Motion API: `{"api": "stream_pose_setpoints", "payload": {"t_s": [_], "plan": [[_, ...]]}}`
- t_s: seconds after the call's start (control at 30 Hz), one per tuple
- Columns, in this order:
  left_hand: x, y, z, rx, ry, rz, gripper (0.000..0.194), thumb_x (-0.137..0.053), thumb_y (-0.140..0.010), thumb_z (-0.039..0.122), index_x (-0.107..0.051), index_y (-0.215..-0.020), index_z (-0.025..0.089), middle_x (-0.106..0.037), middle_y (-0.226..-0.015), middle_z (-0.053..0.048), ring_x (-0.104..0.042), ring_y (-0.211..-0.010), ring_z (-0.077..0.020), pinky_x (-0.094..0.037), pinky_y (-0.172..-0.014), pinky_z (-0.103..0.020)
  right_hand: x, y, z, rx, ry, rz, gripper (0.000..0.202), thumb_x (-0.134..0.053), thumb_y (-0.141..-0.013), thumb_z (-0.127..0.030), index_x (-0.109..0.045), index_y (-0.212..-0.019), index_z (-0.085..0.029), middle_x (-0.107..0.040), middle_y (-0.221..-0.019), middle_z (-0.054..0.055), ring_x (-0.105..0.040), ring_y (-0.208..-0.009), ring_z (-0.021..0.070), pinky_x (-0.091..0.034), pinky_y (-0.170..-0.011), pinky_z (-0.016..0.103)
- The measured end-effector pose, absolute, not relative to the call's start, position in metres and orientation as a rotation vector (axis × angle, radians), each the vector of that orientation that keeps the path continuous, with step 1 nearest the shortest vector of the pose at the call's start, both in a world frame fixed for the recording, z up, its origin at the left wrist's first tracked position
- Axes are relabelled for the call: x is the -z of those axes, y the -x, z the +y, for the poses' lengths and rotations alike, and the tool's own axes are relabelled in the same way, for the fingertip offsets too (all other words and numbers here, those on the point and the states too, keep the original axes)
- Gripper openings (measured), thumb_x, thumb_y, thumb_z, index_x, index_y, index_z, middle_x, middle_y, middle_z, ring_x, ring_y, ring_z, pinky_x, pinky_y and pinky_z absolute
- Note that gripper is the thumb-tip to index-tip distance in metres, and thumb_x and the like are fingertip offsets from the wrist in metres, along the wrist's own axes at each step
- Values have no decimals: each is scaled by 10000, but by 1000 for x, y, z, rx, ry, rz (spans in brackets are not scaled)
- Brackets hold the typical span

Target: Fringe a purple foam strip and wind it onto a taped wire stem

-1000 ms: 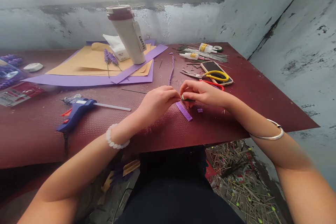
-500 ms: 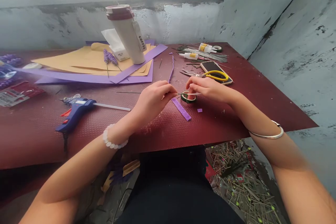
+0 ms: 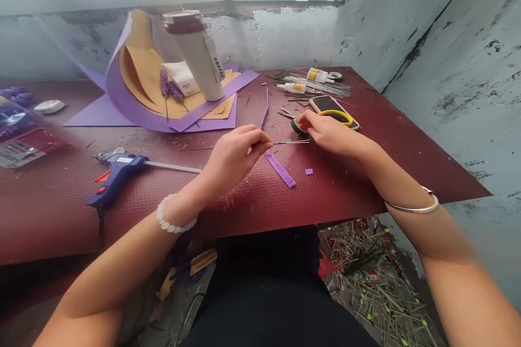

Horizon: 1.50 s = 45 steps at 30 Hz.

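My left hand (image 3: 240, 153) pinches a bundle of thin wires (image 3: 299, 141) between thumb and fingertips. Their ends stick out both sides, with a bit of green wrapped near the right ends. In my closed right hand (image 3: 325, 131) is a roll of green floral tape (image 3: 298, 127), held just above the wire ends. Below the fingers lies a purple crepe paper strip (image 3: 280, 169), with a small purple scrap (image 3: 309, 172) to its right. A purple-wrapped stem (image 3: 265, 108) lies behind. Scissors (image 3: 336, 115) with yellow handles are partly hidden by my right hand.
A blue hot glue gun (image 3: 122, 173) lies at left. Behind stand a coffee tumbler (image 3: 195, 54) and curled purple and tan paper sheets (image 3: 142, 103). A phone (image 3: 331, 105), glue bottles (image 3: 319, 75) and loose wires (image 3: 329, 88) are at back right. The table's front edge is near.
My right hand has shifted slightly right with the tape roll, which has lifted and tilted away from the wires. At back left, the paper sheets have curled upward. My left hand has barely moved.
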State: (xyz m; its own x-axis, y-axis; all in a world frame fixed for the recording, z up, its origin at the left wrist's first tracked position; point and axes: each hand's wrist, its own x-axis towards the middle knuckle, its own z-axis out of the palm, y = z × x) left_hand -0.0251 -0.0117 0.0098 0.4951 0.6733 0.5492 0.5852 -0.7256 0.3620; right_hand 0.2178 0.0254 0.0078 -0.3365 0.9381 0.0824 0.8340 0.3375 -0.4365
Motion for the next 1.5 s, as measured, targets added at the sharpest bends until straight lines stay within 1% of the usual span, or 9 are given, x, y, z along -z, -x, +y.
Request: {"api": "stream_pose_setpoints", "payload": {"t_s": [0.17, 0.33, 0.53, 0.6, 0.73, 1.03, 1.2, 1.37, 1.5], "plan": [[-11, 26, -12, -1055, -2566, 1111, 131, -604, -902, 187, -668, -788, 176, -674, -775, -14, -589, -684, -120, -462, -648, -244, -12, -215, 25, -496, 1523, -2263, 260, -411, -824, -11, -533, -981, -180, -680, -1016, 103, -609, -916, 208, -444, -852, 353], [-12, 25, -12, -1104, -2511, 1138, 111, -627, -882, 157, -656, -777, 176, -667, -754, -4, -566, -666, -113, -444, -637, -240, -20, -210, 16, -629, 1186, -2326, 287, -490, -765, -49, -579, -1007, -174, -660, -1136, 101, -594, -1003, 209, -441, -898, 360], [-14, 25, -13, -1133, -2445, 1198, 104, -627, -875, 146, -647, -778, 176, -679, -768, -7, -576, -693, -123, -441, -655, -247, -18, -203, 9, -964, 1016, -2357, 103, -590, -810, -230, -606, -896, -175, -673, -972, 58, -602, -936, 192, -461, -861, 355], [-14, 25, -12, -1136, -2436, 1221, 110, -622, -877, 147, -647, -775, 178, -679, -766, -7, -580, -701, -125, -445, -663, -250, -16, -202, 9, -1054, 1034, -2346, 119, -608, -819, -286, -598, -863, -175, -660, -910, 47, -599, -873, 179, -470, -826, 351], [-13, 26, -11, -1139, -2424, 1252, 119, -615, -880, 159, -647, -770, 190, -676, -764, -6, -588, -715, -134, -457, -684, -263, -12, -201, 11, -1150, 1096, -2220, 237, -655, -776, -295, -562, -959, -177, -639, -929, 39, -602, -848, 165, -484, -794, 334], [-12, 26, -11, -1145, -2431, 1252, 108, -598, -892, 191, -654, -800, 202, -679, -789, -10, -587, -729, -141, -468, -694, -274, -12, -201, 11, -1304, 1028, -2158, 234, -590, -814, -208, -491, -1025, -192, -565, -796, -22, -575, -708, 125, -462, -691, 297], [-14, 25, -13, -1171, -2410, 1253, 100, -617, -882, 172, -655, -791, 192, -664, -764, 3, -575, -718, -132, -462, -689, -264, -16, -201, 8, -1122, 1008, -2302, 223, -599, -882, -295, -561, -1077, -193, -463, -694, -64, -457, -626, 100, -373, -620, 263], [-13, 25, -13, -1221, -2404, 1229, 98, -621, -877, 148, -658, -794, 182, -669, -775, 0, -579, -714, -124, -465, -680, -257, -15, -202, 11, -1295, 919, -2310, 189, -444, -980, -299, -574, -1011, -165, -518, -659, -47, -521, -571, 98, -406, -602, 266], [-11, 24, -13, -1218, -2410, 1223, 94, -635, -864, 134, -656, -790, 187, -671, -770, 2, -593, -721, -126, -482, -686, -257, -13, -202, 13, -1348, 896, -2296, 192, -444, -982, -285, -588, -968, -158, -577, -688, -20, -570, -603, 106, -439, -633, 275]]}}
